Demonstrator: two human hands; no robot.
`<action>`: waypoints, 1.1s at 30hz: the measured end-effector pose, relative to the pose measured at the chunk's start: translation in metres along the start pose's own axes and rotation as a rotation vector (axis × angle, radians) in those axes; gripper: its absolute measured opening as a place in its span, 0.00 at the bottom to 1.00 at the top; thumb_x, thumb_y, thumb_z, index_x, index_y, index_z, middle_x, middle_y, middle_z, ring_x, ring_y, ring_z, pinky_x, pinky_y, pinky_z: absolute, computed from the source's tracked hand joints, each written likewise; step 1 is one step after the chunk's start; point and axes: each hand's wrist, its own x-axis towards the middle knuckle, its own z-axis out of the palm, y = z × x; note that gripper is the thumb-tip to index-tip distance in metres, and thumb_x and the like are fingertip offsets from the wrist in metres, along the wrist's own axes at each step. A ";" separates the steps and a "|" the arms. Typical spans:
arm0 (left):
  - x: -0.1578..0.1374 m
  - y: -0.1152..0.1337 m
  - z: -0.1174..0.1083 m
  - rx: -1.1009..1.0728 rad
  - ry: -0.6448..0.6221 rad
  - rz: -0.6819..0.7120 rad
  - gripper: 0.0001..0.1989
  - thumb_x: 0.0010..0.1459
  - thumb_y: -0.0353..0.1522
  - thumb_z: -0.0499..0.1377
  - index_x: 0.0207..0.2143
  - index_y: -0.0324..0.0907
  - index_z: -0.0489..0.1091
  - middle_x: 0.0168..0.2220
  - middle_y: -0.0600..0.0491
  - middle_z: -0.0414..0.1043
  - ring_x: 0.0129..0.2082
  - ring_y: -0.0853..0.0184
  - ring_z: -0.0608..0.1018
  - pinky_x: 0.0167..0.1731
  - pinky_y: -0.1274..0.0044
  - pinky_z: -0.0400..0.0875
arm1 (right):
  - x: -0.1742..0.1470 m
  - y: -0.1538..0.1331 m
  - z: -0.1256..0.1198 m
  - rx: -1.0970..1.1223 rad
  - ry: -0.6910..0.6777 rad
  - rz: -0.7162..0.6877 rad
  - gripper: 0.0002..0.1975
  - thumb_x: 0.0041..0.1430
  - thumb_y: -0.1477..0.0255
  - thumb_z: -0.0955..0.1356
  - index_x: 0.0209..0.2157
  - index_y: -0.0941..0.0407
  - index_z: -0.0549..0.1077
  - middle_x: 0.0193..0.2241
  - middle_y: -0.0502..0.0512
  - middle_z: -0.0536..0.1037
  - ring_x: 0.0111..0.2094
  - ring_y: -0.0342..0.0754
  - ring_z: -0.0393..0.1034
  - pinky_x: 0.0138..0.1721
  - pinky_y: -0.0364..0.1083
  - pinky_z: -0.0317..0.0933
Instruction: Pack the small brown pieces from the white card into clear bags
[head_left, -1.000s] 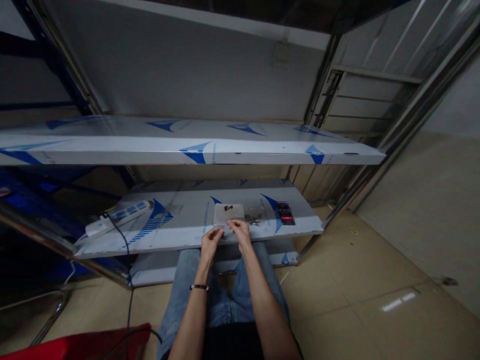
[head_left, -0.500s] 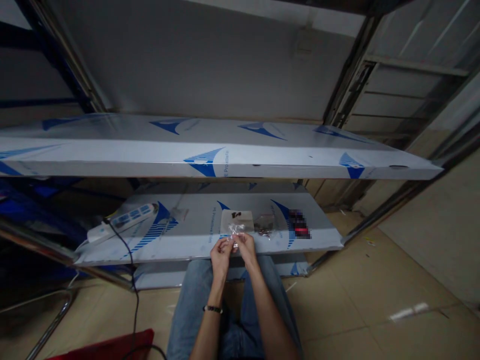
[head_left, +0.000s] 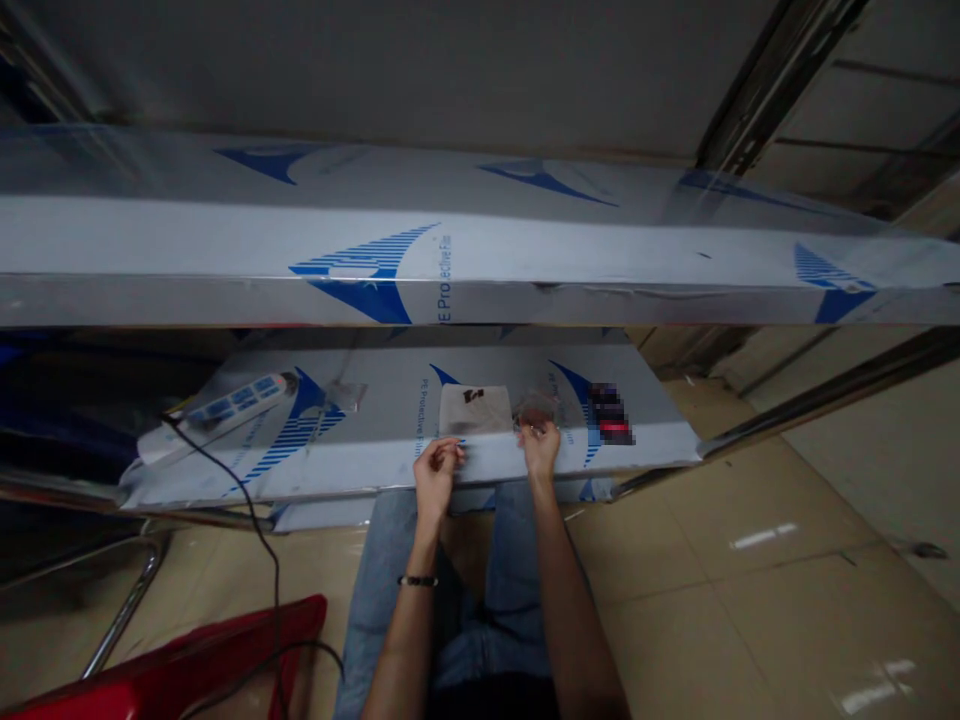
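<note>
I sit facing a low metal shelf (head_left: 390, 455) wrapped in blue-printed protective film. My left hand (head_left: 437, 474) hovers at the shelf's front edge, fingers curled around something small and clear that is too small to identify. My right hand (head_left: 540, 447) reaches to a clear plastic bag of small dark parts (head_left: 534, 408), fingertips touching it. Between the hands lies a pale flat pad (head_left: 474, 409) with a few dark bits on it.
A white power strip (head_left: 225, 410) with a black cable lies at the shelf's left. A small dark and red item (head_left: 611, 415) sits at the right. An upper shelf (head_left: 450, 265) overhangs close above. A red object (head_left: 165, 675) lies on the tiled floor.
My hands, together over a small clear bag before, have separated; the right one moved right to the bag of parts. The view has shifted closer under the upper shelf.
</note>
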 end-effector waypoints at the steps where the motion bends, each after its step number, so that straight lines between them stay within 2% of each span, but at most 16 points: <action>1: 0.002 0.000 -0.003 0.001 0.014 0.003 0.15 0.57 0.42 0.62 0.39 0.39 0.75 0.30 0.50 0.77 0.28 0.66 0.77 0.32 0.75 0.72 | 0.003 0.003 -0.001 0.010 0.007 0.004 0.29 0.45 0.59 0.72 0.47 0.61 0.71 0.32 0.58 0.78 0.21 0.43 0.69 0.20 0.41 0.63; 4: 0.006 0.000 -0.013 0.009 0.068 0.006 0.15 0.57 0.42 0.62 0.38 0.38 0.75 0.29 0.50 0.76 0.27 0.66 0.76 0.31 0.75 0.71 | 0.008 0.009 -0.003 0.041 0.006 -0.004 0.38 0.44 0.60 0.73 0.56 0.62 0.66 0.35 0.60 0.79 0.26 0.46 0.72 0.27 0.44 0.69; 7: 0.009 0.000 -0.026 0.024 0.121 0.024 0.15 0.57 0.41 0.61 0.38 0.38 0.74 0.29 0.50 0.76 0.28 0.66 0.76 0.30 0.76 0.71 | 0.008 0.010 -0.003 0.044 0.015 -0.055 0.46 0.47 0.61 0.72 0.66 0.62 0.57 0.44 0.66 0.78 0.36 0.49 0.76 0.37 0.47 0.72; 10: 0.022 0.001 -0.046 0.082 0.200 0.093 0.14 0.59 0.41 0.59 0.39 0.39 0.75 0.31 0.49 0.76 0.30 0.64 0.77 0.32 0.74 0.72 | 0.003 0.007 -0.004 -0.045 0.054 -0.132 0.47 0.52 0.62 0.68 0.70 0.60 0.49 0.56 0.72 0.71 0.44 0.52 0.76 0.42 0.49 0.73; 12: 0.039 0.003 -0.064 0.204 0.265 0.174 0.14 0.61 0.39 0.56 0.39 0.39 0.76 0.35 0.47 0.77 0.35 0.61 0.78 0.37 0.72 0.73 | -0.002 0.002 -0.004 -0.160 0.093 -0.203 0.45 0.55 0.65 0.66 0.71 0.59 0.46 0.60 0.72 0.67 0.48 0.54 0.75 0.43 0.50 0.73; 15: 0.073 0.007 -0.096 0.488 0.301 0.299 0.14 0.59 0.33 0.53 0.41 0.40 0.77 0.47 0.43 0.76 0.50 0.56 0.76 0.50 0.66 0.71 | -0.012 -0.008 -0.001 -0.307 0.170 -0.327 0.41 0.57 0.68 0.63 0.71 0.58 0.48 0.61 0.71 0.64 0.53 0.56 0.71 0.45 0.51 0.73; 17: 0.096 0.007 -0.117 0.699 0.311 0.325 0.17 0.57 0.30 0.53 0.47 0.40 0.77 0.59 0.41 0.68 0.60 0.53 0.69 0.61 0.62 0.63 | -0.019 -0.014 0.004 -0.323 0.186 -0.370 0.39 0.57 0.70 0.63 0.69 0.58 0.51 0.61 0.71 0.63 0.53 0.57 0.70 0.45 0.52 0.73; 19: 0.115 0.004 -0.134 0.896 0.280 0.267 0.23 0.57 0.30 0.55 0.56 0.40 0.73 0.68 0.41 0.57 0.67 0.49 0.61 0.64 0.57 0.56 | -0.026 -0.019 0.009 -0.313 0.171 -0.375 0.38 0.55 0.71 0.63 0.68 0.60 0.55 0.59 0.71 0.63 0.52 0.57 0.70 0.44 0.52 0.73; 22: 0.130 -0.007 -0.151 1.085 0.164 0.126 0.29 0.58 0.32 0.57 0.63 0.43 0.67 0.70 0.41 0.53 0.70 0.44 0.54 0.64 0.50 0.50 | -0.034 -0.021 0.014 -0.324 0.142 -0.359 0.35 0.54 0.72 0.63 0.65 0.60 0.59 0.56 0.70 0.64 0.49 0.56 0.70 0.42 0.52 0.73; 24: 0.131 -0.013 -0.156 1.151 0.098 0.090 0.30 0.60 0.35 0.55 0.65 0.41 0.64 0.70 0.39 0.54 0.70 0.44 0.53 0.65 0.49 0.47 | -0.036 -0.020 0.016 -0.328 0.135 -0.354 0.34 0.53 0.72 0.63 0.64 0.59 0.61 0.54 0.69 0.66 0.47 0.56 0.70 0.41 0.51 0.72; 26: 0.127 -0.017 -0.155 1.184 0.081 0.110 0.30 0.62 0.35 0.53 0.66 0.38 0.62 0.70 0.37 0.54 0.71 0.46 0.52 0.65 0.51 0.45 | -0.037 -0.020 0.016 -0.325 0.133 -0.354 0.33 0.54 0.72 0.63 0.63 0.58 0.62 0.52 0.69 0.67 0.46 0.56 0.71 0.40 0.51 0.71; 30: 0.108 -0.006 -0.146 1.173 0.152 0.233 0.29 0.62 0.32 0.52 0.66 0.38 0.62 0.70 0.39 0.55 0.71 0.50 0.53 0.66 0.55 0.44 | -0.039 -0.024 0.013 -0.319 0.106 -0.332 0.32 0.55 0.71 0.62 0.62 0.60 0.61 0.52 0.69 0.68 0.44 0.56 0.71 0.40 0.51 0.69; 33: 0.093 0.015 -0.134 1.083 0.248 0.337 0.26 0.63 0.31 0.51 0.62 0.39 0.67 0.65 0.41 0.63 0.69 0.50 0.57 0.65 0.57 0.47 | -0.043 -0.030 0.013 -0.285 0.082 -0.323 0.30 0.54 0.72 0.62 0.60 0.59 0.62 0.52 0.68 0.69 0.41 0.52 0.72 0.37 0.48 0.68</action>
